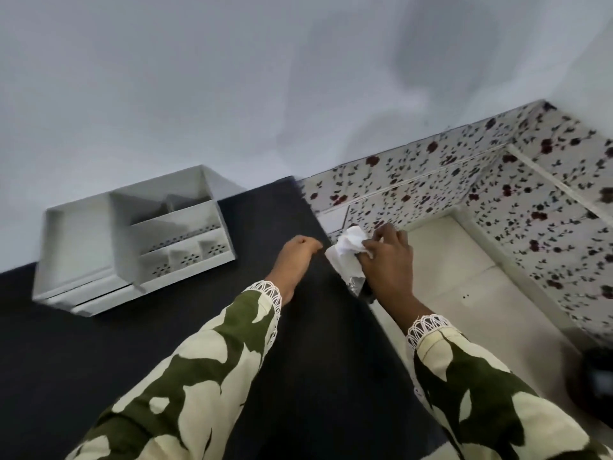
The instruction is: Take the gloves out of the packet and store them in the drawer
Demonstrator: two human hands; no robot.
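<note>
— Gloves [351,243] first: where are they kept at this moment?

— A white crumpled bunch is pinched in the fingers of the right hand [389,260], just at the mouth of the packet [348,272]; the clear packet is trapped under that same hand at the right edge of the black table [298,360]; the bunch looks partly drawn out, though how much is left inside cannot be told.

— And the left hand [295,260]?

— It is laid on the table just beside the packet, fingers loosely curled, nothing gripped; it seems to be placed there so the packet can be steadied if it slides; whether it touches the plastic cannot be told.

— Why is the work done at the table's edge?

— Probably because the packet lies there; it overhangs the edge a little, so a slip to the floor is a risk.

— Is the drawer ready?

— A white organiser [132,240] is set well apart to the left, against the wall; its drawers [96,298] at the bottom front appear slightly pulled out, but blur prevents certainty; nothing white is seen inside them yet, so storing is judged not begun.
</note>
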